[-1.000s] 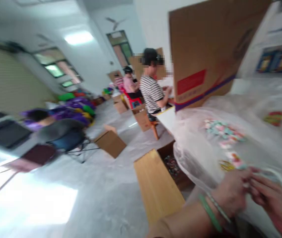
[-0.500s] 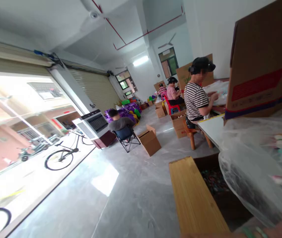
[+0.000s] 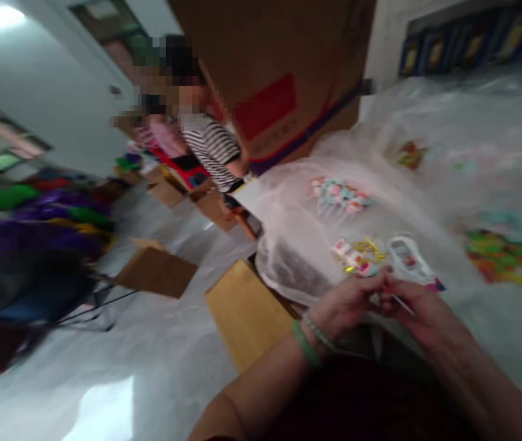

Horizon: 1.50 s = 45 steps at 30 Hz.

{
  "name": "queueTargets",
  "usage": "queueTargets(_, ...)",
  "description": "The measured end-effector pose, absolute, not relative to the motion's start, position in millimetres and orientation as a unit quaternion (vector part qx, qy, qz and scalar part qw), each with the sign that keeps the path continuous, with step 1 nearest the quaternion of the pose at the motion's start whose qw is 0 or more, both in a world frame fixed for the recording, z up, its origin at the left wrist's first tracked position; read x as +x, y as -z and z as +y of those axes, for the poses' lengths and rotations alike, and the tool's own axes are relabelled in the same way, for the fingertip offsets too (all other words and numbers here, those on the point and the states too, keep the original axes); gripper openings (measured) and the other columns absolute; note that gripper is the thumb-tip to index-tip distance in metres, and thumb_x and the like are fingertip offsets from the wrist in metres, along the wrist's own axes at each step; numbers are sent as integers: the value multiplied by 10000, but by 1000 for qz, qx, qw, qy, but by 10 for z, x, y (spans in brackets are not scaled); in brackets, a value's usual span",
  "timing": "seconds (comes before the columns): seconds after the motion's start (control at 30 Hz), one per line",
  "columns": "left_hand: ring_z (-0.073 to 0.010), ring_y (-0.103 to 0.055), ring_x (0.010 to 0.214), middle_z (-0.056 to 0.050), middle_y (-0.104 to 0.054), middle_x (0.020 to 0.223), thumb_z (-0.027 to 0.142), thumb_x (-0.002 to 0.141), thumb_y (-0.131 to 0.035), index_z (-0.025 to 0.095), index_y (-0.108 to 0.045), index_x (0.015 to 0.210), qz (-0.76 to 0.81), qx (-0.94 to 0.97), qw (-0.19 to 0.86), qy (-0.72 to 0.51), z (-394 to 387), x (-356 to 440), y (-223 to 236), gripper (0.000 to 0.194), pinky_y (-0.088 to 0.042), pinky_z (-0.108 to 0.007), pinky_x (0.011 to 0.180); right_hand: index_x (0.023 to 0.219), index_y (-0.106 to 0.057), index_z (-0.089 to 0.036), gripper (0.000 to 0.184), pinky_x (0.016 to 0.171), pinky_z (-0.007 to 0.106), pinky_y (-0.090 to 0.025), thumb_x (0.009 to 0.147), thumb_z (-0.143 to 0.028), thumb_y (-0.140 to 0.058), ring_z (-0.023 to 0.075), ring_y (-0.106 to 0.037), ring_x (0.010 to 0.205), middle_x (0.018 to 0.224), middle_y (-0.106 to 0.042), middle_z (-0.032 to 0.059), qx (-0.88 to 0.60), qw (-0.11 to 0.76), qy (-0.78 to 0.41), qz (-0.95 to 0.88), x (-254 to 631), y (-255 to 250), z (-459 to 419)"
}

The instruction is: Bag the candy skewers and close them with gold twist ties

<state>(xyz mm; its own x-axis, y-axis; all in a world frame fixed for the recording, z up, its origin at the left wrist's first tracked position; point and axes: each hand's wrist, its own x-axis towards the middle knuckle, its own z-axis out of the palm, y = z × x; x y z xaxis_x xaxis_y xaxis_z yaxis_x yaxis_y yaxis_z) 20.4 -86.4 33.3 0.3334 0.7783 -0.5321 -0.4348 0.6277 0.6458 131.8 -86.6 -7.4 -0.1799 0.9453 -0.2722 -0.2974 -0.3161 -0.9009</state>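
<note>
The right hand [image 3: 419, 315] narrowly pinches a thin white stick [image 3: 402, 303] at lower center, the left hand [image 3: 346, 306] touching it with its grip unclear, above clear plastic sheeting [image 3: 298, 245]

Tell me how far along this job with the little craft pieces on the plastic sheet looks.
Done, it seems: pastel pieces sit gathered in a cluster on the clear plastic sheet. In hand: the left hand and right hand meet around a thin white stick. Left: a gold-tinselled pile near the hands and a multicoloured heap further right lie untouched; how many pieces remain is hard to tell.
</note>
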Motion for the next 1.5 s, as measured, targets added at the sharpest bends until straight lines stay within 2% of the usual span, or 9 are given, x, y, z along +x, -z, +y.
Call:
queueTargets(0.07, -164, -573, 666, -38, -623, 701, 356, 672, -772, 158, -675, 1091, 393, 300, 812, -310, -725, 212, -211, 474, -453, -315, 708, 732, -651, -146, 306, 481, 281, -439, 767, -450, -655, 141, -517, 507, 606, -582, 23, -477, 426, -697, -325, 1634, 135, -945)
queueTargets(0.17, -194, -585, 797, -76, -651, 761, 400, 697, -739, 134, -725, 810, 374, 403, 784, -288, -582, 271, -149, 290, -419, -319, 835, 615, -632, -172, 310, 568, 291, -446, 757, -447, -628, 168, -543, 600, 611, -597, 25, -568, 404, -605, -385, 1867, 104, -980)
queueTargets(0.27, -169, -563, 715, -66, -630, 712, 435, 751, -669, 140, -668, 648, 410, 422, 747, -311, -556, 452, -132, 313, -427, -286, 727, 805, -680, -204, 218, 707, 317, -469, 741, -407, -633, 203, -587, 768, 798, -672, 36, -662, 445, -422, -431, 2017, -1, -935)
queueTargets(0.37, -134, -518, 510, -29, -559, 586, 460, 779, -617, 144, -624, 651, 383, 366, 807, -259, -543, 647, -95, 341, -401, -266, 530, 1010, -634, -209, 337, 723, 323, -490, 733, -401, -646, 201, -614, 800, 920, -691, 53, -603, 490, -489, -396, 2065, -99, -802)
queueTargets(0.47, -101, -445, 386, 5, -518, 546, 437, 764, -616, 156, -604, 663, 395, 312, 834, -228, -493, 733, -51, 299, -320, -237, 392, 833, -620, -190, 216, 557, 262, -455, 729, -375, -656, 145, -562, 568, 650, -635, -9, -558, 504, -570, -331, 1953, -118, -623)
queueTargets(0.6, -61, -341, 343, 43, -437, 454, 369, 733, -644, 168, -541, 550, 538, 355, 673, -364, -373, 545, 36, 290, -221, -215, 352, 733, -597, -177, 200, 538, 241, -426, 728, -370, -648, 128, -548, 544, 604, -614, -20, -586, 534, -518, -322, 1723, -44, -375)
queueTargets(0.73, -33, -274, 348, 64, -392, 439, 352, 694, -680, 168, -494, 518, 593, 315, 573, -471, -217, 78, 84, 316, -164, -201, 360, 786, -631, -185, 249, 636, 270, -444, 867, -357, -471, 161, -596, 684, 755, -667, 28, -633, 431, -416, -491, 1584, 56, -120)
queueTargets(0.97, -25, -254, 308, 75, -404, 445, 324, 643, -653, 160, -551, 619, 588, 212, 610, -486, -101, -478, -3, 195, -115, -185, 333, 799, -639, -189, 186, 666, 289, -375, 870, -152, -471, 204, -569, 823, 847, -618, 79, -678, 136, -94, -717, 1326, 344, 160)
queueTargets(1.5, 2, -290, 333, 38, -522, 562, 306, 680, -663, 125, -561, 677, 525, 225, 675, -467, -250, -564, -50, 207, -137, -169, 327, 805, -629, -219, 136, 628, 264, -331, 731, -234, -515, 161, -535, 684, 703, -617, -15, -690, 298, -261, -606, 1417, 320, 132)
